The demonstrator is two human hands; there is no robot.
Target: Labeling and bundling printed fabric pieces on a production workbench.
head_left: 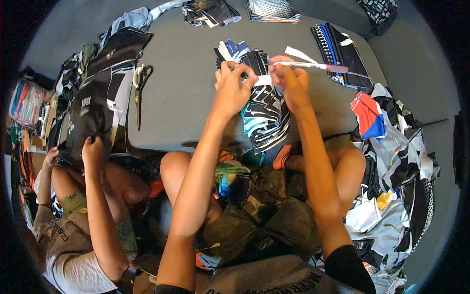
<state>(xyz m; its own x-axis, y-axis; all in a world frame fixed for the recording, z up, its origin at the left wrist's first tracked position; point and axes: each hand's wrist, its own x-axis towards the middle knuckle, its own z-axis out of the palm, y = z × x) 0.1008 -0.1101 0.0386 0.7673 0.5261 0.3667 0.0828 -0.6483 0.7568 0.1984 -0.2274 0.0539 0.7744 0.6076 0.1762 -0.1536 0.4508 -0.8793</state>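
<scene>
A bundle of folded black, white and blue printed fabric pieces [267, 110] lies in front of me, with a white strip [263, 80] across its middle. My left hand [231, 88] is closed at the strip's left end, thumb and fingers pinched against it. On the other side my right hand [292, 83] grips a slim white pen [313, 65] with a pinkish end pointing right. Its fingertips are close to the strip's right end; whether they also hold the strip I cannot tell.
Black-handled scissors [141, 93] lie to the left. A co-worker's hands [93, 152] handle black fabric [90, 120] there. Folded fabric stacks [271, 11] sit at the back, another stack [342, 54] at the right. A loose white strip [300, 54] and a heap of cut fabric [391, 161] are also on the right.
</scene>
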